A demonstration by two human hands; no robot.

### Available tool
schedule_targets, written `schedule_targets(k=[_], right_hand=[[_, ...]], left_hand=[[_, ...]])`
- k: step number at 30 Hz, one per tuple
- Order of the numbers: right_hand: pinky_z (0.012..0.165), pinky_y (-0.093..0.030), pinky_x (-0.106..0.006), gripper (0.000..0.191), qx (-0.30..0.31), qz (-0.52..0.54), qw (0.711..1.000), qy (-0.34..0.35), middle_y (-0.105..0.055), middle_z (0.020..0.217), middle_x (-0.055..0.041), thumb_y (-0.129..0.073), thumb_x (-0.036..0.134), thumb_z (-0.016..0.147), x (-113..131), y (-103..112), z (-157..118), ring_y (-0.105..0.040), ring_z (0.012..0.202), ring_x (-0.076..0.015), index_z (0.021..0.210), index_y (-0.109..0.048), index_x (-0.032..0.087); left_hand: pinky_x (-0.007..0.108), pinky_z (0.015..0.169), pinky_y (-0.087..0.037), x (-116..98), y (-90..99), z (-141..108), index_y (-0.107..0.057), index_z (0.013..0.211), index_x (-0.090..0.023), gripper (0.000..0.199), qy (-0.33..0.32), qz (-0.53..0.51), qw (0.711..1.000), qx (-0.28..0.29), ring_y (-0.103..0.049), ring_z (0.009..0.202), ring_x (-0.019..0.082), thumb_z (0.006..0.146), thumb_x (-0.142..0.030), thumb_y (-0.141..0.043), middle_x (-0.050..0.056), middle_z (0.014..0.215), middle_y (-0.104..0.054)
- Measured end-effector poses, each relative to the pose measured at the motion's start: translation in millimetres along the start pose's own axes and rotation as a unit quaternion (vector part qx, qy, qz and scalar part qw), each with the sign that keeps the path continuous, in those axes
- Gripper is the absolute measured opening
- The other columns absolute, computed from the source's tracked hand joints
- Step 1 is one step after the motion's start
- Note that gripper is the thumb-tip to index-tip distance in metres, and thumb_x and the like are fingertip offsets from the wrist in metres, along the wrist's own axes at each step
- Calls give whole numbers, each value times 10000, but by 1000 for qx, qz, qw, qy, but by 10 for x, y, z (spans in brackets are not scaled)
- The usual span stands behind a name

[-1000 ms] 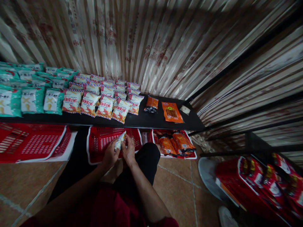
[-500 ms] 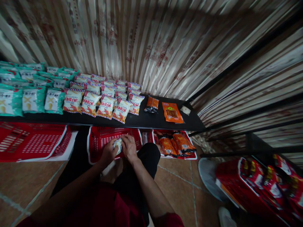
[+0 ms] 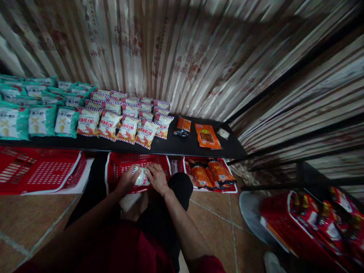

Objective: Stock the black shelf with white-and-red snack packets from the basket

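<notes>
Between my two hands, over the red basket (image 3: 113,170) below the shelf edge, is a small white snack bag (image 3: 141,177) with red lettering. My left hand (image 3: 127,179) grips its left side, fingers curled over it. On its right side, my right hand (image 3: 157,177) has its fingers closed on the edge; the fingertips are partly hidden. Just above on the shelf stand rows of white-and-orange snack bags (image 3: 127,128) with striped edges. One of them (image 3: 146,133) leans at the front right of the group.
The black shelf (image 3: 182,146) also carries teal snack bags (image 3: 42,119), an orange packet (image 3: 207,136) and a smaller orange packet (image 3: 182,126). A left red basket (image 3: 81,170) and one with orange packets (image 3: 200,175) sit below. Another basket (image 3: 280,216) of red packets stands at right, beside black rails.
My hands have moved slightly apart, and more of the white bag's face with red lettering now shows between them. The bags on the shelf have stayed in place.
</notes>
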State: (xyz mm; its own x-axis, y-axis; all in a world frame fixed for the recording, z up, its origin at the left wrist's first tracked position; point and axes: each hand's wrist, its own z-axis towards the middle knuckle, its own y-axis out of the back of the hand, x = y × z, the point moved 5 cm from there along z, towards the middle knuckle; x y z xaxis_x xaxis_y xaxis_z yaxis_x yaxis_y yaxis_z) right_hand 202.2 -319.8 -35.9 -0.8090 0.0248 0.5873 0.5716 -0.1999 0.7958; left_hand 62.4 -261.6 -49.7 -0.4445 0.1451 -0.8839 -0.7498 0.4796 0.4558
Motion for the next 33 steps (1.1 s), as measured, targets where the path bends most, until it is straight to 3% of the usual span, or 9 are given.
schedule_targets(k=[6,12,18,26,33], right_hand=[[901,-423,-340,432,49,17,999,17,-616,1044,-88,-469,475,868,28,7,-13,-531,989,-201,1169,-596,193],[848,-430,-309,443,94,77,992,23,-652,1037,-61,-511,479,841,86,33,-14,-572,947,-187,1193,-568,217],[627,-400,-226,339,88,101,990,-50,-650,751,-15,-521,488,824,62,-11,-12,-564,685,-139,871,-675,191],[575,-346,-212,358,45,72,988,-127,-633,708,-22,-485,500,840,46,-69,-60,-549,640,-131,818,-629,173],[611,-359,-228,365,18,36,990,-134,-662,768,-44,-454,510,854,53,-99,-91,-591,693,-161,865,-622,186]], left_hand=[[310,748,-451,-37,32,55,-502,1015,-208,324,-11,41,998,38,-613,850,215,837,-451,-385,54,906,-646],[288,672,-434,-156,90,122,-525,856,-198,312,-48,74,993,80,-581,727,189,807,-477,-394,26,777,-612],[287,695,-436,-339,181,186,-556,732,-187,297,-106,65,991,56,-559,737,175,784,-452,-431,30,769,-559],[285,687,-454,-269,184,254,-609,938,-152,357,-37,4,998,52,-593,777,191,742,-437,-521,61,875,-656],[271,629,-473,-242,192,239,-630,946,-130,441,18,-112,991,76,-616,739,199,700,-491,-569,63,855,-684]])
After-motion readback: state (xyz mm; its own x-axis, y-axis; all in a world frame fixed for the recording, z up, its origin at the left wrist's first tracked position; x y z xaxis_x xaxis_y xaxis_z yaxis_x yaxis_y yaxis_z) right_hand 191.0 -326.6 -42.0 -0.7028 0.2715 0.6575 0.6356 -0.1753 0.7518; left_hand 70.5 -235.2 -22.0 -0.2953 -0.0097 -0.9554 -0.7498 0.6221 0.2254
